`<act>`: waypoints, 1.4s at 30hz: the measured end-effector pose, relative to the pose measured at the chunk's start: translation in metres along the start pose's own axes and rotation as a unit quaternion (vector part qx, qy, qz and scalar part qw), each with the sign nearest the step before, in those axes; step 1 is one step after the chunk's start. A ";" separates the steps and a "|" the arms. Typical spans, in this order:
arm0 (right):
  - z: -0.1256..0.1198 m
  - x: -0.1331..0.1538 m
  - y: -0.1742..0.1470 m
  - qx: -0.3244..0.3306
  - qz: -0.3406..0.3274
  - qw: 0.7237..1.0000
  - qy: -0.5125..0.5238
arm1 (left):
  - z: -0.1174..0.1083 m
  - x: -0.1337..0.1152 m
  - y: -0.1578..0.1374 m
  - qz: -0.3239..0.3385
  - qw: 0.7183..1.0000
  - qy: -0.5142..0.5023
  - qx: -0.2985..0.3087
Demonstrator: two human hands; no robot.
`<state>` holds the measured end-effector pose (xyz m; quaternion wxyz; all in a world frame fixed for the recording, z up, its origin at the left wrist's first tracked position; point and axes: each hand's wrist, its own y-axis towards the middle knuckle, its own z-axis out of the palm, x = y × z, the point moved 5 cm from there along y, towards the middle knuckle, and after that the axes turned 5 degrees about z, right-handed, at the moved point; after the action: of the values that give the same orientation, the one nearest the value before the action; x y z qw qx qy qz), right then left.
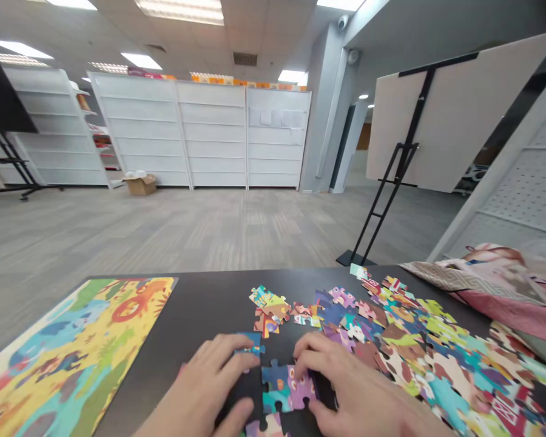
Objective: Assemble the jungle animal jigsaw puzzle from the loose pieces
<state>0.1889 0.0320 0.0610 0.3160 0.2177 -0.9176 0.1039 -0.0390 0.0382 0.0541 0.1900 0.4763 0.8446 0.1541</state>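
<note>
Two joined jigsaw pieces lie flat on the table between my hands: a dark blue and teal piece [275, 388] and a purple piece [300, 390]. My right hand [346, 373] curls over the purple piece, its fingertips at the upper edge and its thumb at the lower right corner. My left hand [212, 376] lies with its fingers apart and thumb spread, fingertips touching a blue piece [255, 343] partly hidden under them. Below the pair is a pink and cream piece [268, 426], cut off by the frame's edge.
Several loose jigsaw pieces [418, 340] spread over the right of the black table [200, 303]. A small cluster [270, 306] lies ahead of my hands. On the left rests a colourful picture sheet [82, 346]. A fabric bag [491, 285] sits at the right edge.
</note>
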 end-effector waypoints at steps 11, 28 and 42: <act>-0.001 0.012 0.005 0.024 0.052 0.997 -0.044 | -0.017 0.019 0.001 -0.155 0.981 -0.113 0.005; 0.011 0.022 0.001 -0.075 -0.051 0.996 -0.004 | 0.007 0.000 -0.002 -0.220 0.927 -0.304 0.016; 0.006 0.010 0.006 -0.062 0.007 0.995 -0.074 | 0.021 0.006 -0.008 -0.276 0.835 -0.475 -0.045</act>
<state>0.1755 0.0318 0.0622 0.2591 0.1981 -0.9448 0.0330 -0.0383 0.0413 0.0309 0.6234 0.2292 0.7391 -0.1117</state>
